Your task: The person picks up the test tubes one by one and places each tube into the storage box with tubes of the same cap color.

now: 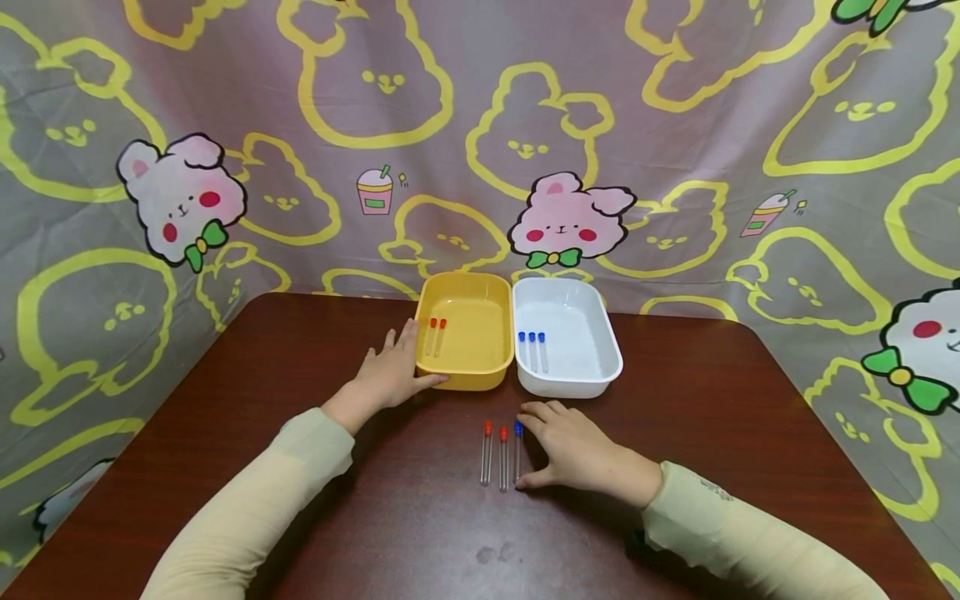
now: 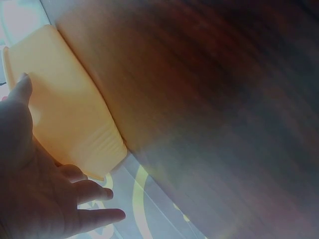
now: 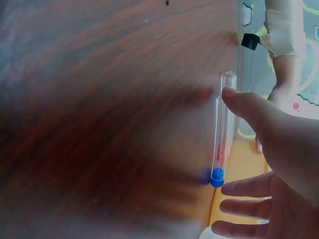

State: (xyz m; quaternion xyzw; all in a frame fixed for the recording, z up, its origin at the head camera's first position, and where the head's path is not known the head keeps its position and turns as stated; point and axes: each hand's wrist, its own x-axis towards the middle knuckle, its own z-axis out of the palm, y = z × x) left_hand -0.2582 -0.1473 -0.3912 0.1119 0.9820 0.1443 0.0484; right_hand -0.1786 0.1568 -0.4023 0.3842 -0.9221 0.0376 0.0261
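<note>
My left hand (image 1: 386, 371) rests against the yellow tray (image 1: 474, 379), fingers spread along its left side and thumb at its near wall. My right hand (image 1: 573, 446) is at a clear tube with a blue cap (image 3: 217, 177) lying on the table. Its index fingertip is right at the cap and its thumb tip at the tube's other end, the fingers fairly straight. Just left of that tube lie two red-capped tubes (image 1: 503, 458), roughly parallel to it. Inside the yellow tray are two red-capped tubes (image 1: 438, 333). The white tray (image 1: 566, 387) holds three blue-capped tubes (image 1: 533, 350).
Both trays stand side by side at the back of the dark brown table (image 1: 420, 517). Behind the table hangs a curtain (image 1: 450, 167) with cartoon prints. A small black object (image 1: 641, 550) shows under the right forearm.
</note>
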